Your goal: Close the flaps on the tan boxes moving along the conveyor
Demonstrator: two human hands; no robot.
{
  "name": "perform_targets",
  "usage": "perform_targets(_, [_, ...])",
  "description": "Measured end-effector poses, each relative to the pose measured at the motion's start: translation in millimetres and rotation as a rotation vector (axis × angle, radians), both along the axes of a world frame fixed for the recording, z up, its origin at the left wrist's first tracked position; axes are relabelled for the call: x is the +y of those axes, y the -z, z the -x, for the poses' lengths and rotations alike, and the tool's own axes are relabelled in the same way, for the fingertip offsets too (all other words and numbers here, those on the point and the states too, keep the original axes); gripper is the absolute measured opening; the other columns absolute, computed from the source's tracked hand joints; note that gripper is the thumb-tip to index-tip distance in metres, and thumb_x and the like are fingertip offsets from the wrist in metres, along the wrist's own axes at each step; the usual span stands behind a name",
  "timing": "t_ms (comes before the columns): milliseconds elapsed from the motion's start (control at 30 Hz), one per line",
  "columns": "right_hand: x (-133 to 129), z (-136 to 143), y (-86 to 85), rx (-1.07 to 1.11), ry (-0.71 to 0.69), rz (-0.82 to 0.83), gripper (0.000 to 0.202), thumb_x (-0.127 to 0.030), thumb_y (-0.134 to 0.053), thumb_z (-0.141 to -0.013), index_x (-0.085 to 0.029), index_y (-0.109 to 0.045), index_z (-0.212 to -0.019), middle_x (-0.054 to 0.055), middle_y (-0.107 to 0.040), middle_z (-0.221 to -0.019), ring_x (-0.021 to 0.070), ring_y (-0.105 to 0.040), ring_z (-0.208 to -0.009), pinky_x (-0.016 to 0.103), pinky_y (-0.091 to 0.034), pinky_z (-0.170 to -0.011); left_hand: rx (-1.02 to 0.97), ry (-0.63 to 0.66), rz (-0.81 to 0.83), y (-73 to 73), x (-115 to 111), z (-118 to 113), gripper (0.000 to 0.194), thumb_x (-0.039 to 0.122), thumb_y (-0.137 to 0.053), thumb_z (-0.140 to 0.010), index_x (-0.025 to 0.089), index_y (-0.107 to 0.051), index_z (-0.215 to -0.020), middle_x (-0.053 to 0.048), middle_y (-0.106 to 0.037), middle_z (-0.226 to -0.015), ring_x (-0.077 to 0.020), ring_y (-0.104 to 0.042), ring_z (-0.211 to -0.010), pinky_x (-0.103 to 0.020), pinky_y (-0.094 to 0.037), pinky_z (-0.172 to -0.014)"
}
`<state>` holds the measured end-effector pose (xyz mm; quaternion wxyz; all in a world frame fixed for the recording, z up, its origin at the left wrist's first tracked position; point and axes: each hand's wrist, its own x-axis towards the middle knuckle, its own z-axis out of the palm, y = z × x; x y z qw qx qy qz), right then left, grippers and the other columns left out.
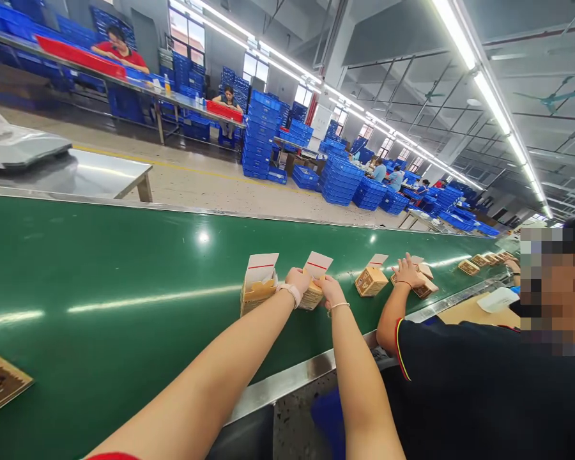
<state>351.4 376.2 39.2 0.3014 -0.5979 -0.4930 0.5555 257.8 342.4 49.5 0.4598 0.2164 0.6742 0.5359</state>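
Observation:
Both of my hands are at a small brown printed cardboard box (pixel 310 299) on the green conveyor belt (pixel 144 255). Its white top flap with a red strip stands raised. My left hand (pixel 297 281), with a pale band on the wrist, pinches the box's upper left edge. On the right edge, my right hand (pixel 333 292) grips with bent fingers; a thin bracelet circles that wrist. Just left of my left hand stands an open box (pixel 259 287) with its flap up. Another box (pixel 372 281), flap raised, sits to the right of my hands.
At right, a co-worker's hand (pixel 409 273) rests on further boxes. More boxes (pixel 468 267) lie farther down the belt. A flat brown printed piece (pixel 0 383) is at the lower left. Beyond the belt are a metal table (pixel 119 172) and stacked blue crates (pixel 260 137).

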Motion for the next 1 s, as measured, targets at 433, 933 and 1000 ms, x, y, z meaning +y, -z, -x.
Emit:
perform_targets(433, [-49, -17, 17.2, 0.153, -0.020, -0.774, 0.053, -0.059, -0.056, -0.079, -0.018, -0.058, -0.112, 0.013, -0.060, -0.115, 0.0228, -0.058, -0.109, 0.036, -0.051, -0.092, 0.925, -0.129, -0.942, 44.8, -160, 33, 0.030, 0.030, -0.057, -0.086, 0.021, -0.048, -0.113, -0.012, -0.056, -0.118, -0.0263, -0.054, -0.113, -0.042, -0.043, -0.094])
perform_targets(933, [-32, 27, 11.0, 0.122, -0.182, -0.542, 0.031, -0.048, -0.065, -0.078, -0.018, -0.062, -0.068, 0.007, -0.068, -0.094, 0.0203, -0.060, -0.097, 0.032, -0.048, -0.092, 0.476, 0.067, -0.446, 24.8, -67, 48, 0.008, 0.019, -0.056, -0.083, 0.020, -0.060, -0.077, -0.008, -0.063, -0.105, -0.0248, -0.052, -0.116, -0.044, -0.033, -0.111])
perform_targets(1000, [-30, 29, 16.5, 0.129, -0.065, -0.468, 0.028, -0.044, -0.067, -0.076, -0.018, -0.059, -0.077, 0.007, -0.065, -0.095, 0.0186, -0.061, -0.092, 0.028, -0.051, -0.083, 0.364, -0.037, -0.384, 22.9, -58, 41, 0.013, 0.014, -0.061, -0.080, 0.017, -0.057, -0.092, -0.011, -0.055, -0.119, -0.0228, -0.051, -0.117, -0.040, -0.039, -0.108])
